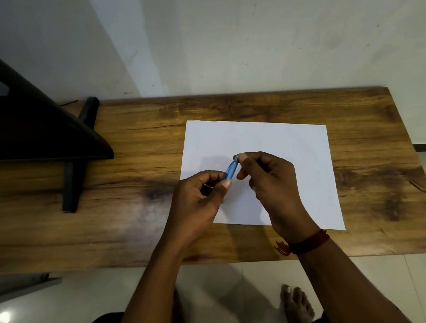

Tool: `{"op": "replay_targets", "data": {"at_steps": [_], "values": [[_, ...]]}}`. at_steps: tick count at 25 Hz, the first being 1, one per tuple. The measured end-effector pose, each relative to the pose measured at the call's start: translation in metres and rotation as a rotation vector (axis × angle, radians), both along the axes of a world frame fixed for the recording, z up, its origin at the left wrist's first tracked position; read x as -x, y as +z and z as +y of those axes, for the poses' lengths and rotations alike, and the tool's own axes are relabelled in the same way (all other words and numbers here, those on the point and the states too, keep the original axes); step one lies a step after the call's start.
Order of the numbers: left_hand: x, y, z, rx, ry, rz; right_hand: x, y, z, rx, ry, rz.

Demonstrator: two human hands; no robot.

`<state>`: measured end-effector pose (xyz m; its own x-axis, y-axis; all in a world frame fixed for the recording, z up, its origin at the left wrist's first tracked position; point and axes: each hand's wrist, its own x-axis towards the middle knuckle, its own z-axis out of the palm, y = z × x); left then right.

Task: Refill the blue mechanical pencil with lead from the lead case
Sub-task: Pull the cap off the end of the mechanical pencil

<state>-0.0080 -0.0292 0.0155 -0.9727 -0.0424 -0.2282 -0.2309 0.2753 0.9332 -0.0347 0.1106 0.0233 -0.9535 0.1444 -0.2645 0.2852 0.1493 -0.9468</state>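
Note:
The blue mechanical pencil (230, 170) is held above a white sheet of paper (269, 141), tilted from lower left to upper right. My left hand (197, 201) grips its lower end between thumb and fingers. My right hand (267, 179) pinches its upper end with thumb and forefinger. Most of the pencil is covered by my fingers. The lead case is not visible.
The paper lies on a low wooden table (132, 194) set against a white wall. A black monitor (23, 126) on a stand (72, 184) takes up the table's left part. My bare foot (296, 306) rests on the tiled floor below the near edge.

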Motion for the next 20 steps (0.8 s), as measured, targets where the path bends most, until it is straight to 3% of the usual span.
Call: {"op": "replay_targets", "data": {"at_steps": [10, 12, 16, 20], "values": [[-0.002, -0.004, -0.028, -0.006, 0.011, -0.022, 0.011, -0.005, -0.031, 0.046, -0.135, -0.003], [-0.003, -0.006, -0.035, -0.016, 0.046, -0.022, 0.019, -0.01, -0.034, -0.1, -0.124, 0.017], [-0.002, -0.005, -0.05, -0.027, 0.164, 0.012, 0.019, -0.022, -0.046, -0.618, 0.006, 0.171], [-0.003, -0.008, -0.062, 0.026, 0.227, 0.024, 0.022, -0.026, -0.056, -0.796, -0.015, 0.228]]}}
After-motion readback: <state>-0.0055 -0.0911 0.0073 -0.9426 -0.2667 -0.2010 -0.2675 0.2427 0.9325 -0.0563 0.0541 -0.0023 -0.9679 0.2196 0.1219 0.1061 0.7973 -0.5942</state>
